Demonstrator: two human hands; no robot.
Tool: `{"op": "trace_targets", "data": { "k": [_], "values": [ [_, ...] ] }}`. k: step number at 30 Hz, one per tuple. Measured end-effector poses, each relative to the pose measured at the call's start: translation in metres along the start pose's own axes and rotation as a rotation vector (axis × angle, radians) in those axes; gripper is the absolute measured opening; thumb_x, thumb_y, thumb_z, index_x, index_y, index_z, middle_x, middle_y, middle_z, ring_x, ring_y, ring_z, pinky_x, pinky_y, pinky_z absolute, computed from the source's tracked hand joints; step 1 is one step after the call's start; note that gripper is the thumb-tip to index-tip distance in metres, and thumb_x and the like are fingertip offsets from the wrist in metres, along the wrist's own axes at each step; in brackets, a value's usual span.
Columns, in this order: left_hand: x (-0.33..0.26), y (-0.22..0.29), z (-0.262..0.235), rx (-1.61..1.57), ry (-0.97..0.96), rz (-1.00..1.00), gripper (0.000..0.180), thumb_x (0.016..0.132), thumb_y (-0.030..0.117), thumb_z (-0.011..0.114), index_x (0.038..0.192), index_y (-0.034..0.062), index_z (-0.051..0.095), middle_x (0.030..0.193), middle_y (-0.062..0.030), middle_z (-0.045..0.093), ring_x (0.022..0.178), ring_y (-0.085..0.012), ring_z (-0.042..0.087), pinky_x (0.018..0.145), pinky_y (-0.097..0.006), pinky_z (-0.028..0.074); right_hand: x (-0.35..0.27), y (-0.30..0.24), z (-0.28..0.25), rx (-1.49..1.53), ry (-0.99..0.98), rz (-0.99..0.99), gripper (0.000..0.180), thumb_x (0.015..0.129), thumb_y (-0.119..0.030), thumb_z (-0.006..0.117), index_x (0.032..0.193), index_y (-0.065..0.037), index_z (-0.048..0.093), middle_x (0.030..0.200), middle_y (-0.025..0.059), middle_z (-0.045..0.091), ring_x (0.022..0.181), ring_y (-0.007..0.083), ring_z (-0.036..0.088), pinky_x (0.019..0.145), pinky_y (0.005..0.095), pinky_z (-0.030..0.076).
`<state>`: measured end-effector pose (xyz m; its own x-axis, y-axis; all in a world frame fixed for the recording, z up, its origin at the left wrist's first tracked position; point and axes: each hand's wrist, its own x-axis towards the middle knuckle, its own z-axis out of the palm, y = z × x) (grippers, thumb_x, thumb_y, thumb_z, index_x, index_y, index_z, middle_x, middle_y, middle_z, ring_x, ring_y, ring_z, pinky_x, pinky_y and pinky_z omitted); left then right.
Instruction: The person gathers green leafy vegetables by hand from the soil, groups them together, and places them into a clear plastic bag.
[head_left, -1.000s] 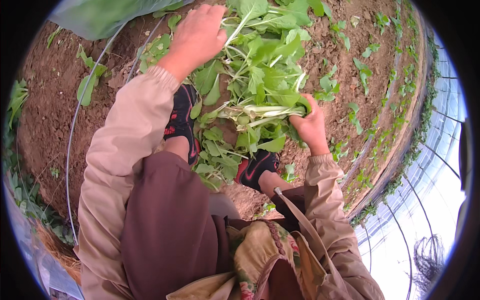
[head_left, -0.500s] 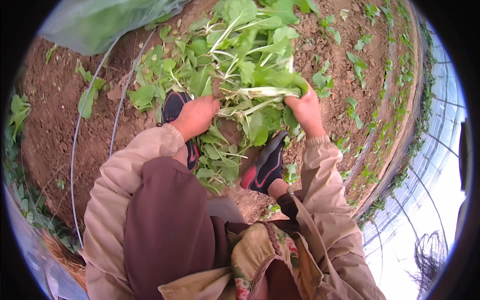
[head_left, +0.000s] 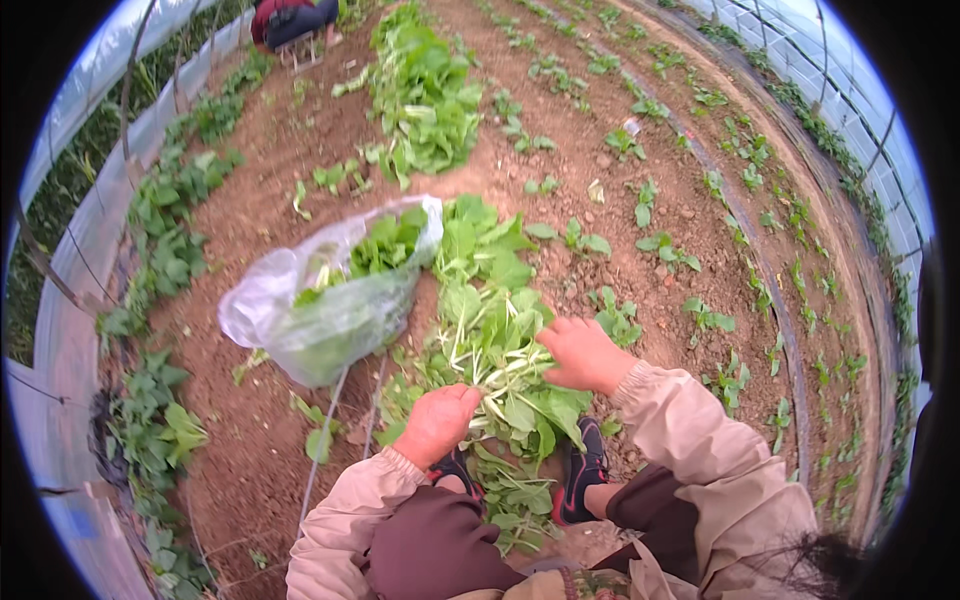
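Loose leafy greens [head_left: 480, 310] with pale stems lie in a long heap in front of me, running down between my shoes. At the near end of the heap my left hand [head_left: 438, 425] is closed in a pinch. Its fingertips touch the pale stems, and anything between them is too small to make out. Across from it, my right hand [head_left: 585, 355] curls round the stem ends of some greens on the heap's right side. Cut greens [head_left: 515, 495] also lie on the soil between my feet.
Left of the heap a clear plastic bag [head_left: 335, 340] holds more greens, with thin pale rods [head_left: 325, 435] running near it. Another green heap [head_left: 425, 95] lies farther off. Seedling rows [head_left: 650, 205] grow on the right. A co-worker [head_left: 295, 20] sits far left.
My view has lifted, bringing the bag, the farther heap and the co-worker into sight. The bunch my right hand held up has come down onto the heap.
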<state>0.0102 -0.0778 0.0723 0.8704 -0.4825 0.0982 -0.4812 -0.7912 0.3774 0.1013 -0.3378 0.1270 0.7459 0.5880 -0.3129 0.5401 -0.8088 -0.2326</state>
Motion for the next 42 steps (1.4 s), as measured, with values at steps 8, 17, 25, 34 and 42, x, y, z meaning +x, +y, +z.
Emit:
{"op": "trace_targets", "data": {
  "k": [8,17,25,34,42],
  "values": [
    [0.036,0.001,-0.065,0.267,-0.774,-0.143,0.032,0.084,0.032,0.065,0.104,0.0078,0.070,0.099,-0.0141,0.071,0.094,-0.0341,0.068,0.079,-0.048,0.055,-0.142,-0.057,-0.117,0.054,0.163,-0.124,0.037,0.082,-0.031,0.069,0.105,-0.004,0.060,0.086,0.0166,0.067,0.083,0.0357,0.068,0.073,0.0464,0.053],
    [-0.021,-0.067,0.093,0.052,-0.559,-0.488,0.026,0.076,0.024,0.067,0.092,0.0045,0.073,0.090,-0.0200,0.070,0.089,-0.0365,0.067,0.078,-0.045,0.054,-0.141,-0.035,-0.083,0.357,0.506,0.051,0.032,0.082,-0.025,0.071,0.101,-0.002,0.059,0.085,0.0165,0.066,0.082,0.0386,0.064,0.069,0.0472,0.051],
    [-0.060,-0.010,0.184,-0.230,-0.134,-0.959,0.041,0.078,0.023,0.070,0.117,0.0118,0.064,0.115,-0.0204,0.063,0.108,-0.0389,0.060,0.093,-0.045,0.049,-0.133,-0.031,-0.089,0.259,0.487,-0.032,0.033,0.080,-0.026,0.073,0.093,-0.003,0.054,0.082,0.0179,0.062,0.076,0.0380,0.064,0.066,0.0464,0.052],
    [-0.045,-0.014,0.098,0.001,-0.472,-0.779,0.027,0.080,0.026,0.071,0.103,0.0111,0.074,0.105,-0.0155,0.071,0.096,-0.0352,0.068,0.086,-0.045,0.054,-0.115,-0.040,-0.114,0.334,0.498,-0.068,0.041,0.081,-0.027,0.072,0.112,-0.004,0.060,0.094,0.0180,0.066,0.086,0.0376,0.065,0.073,0.0461,0.053],
    [-0.036,0.095,-0.090,0.460,-0.095,-0.586,0.015,0.082,0.022,0.066,0.089,0.0100,0.071,0.092,-0.0126,0.064,0.086,-0.0322,0.066,0.070,-0.045,0.055,-0.123,-0.043,-0.106,0.381,0.410,-0.098,0.040,0.080,-0.031,0.073,0.108,-0.003,0.064,0.092,0.0169,0.068,0.088,0.0365,0.066,0.075,0.0464,0.052]
  ]
}}
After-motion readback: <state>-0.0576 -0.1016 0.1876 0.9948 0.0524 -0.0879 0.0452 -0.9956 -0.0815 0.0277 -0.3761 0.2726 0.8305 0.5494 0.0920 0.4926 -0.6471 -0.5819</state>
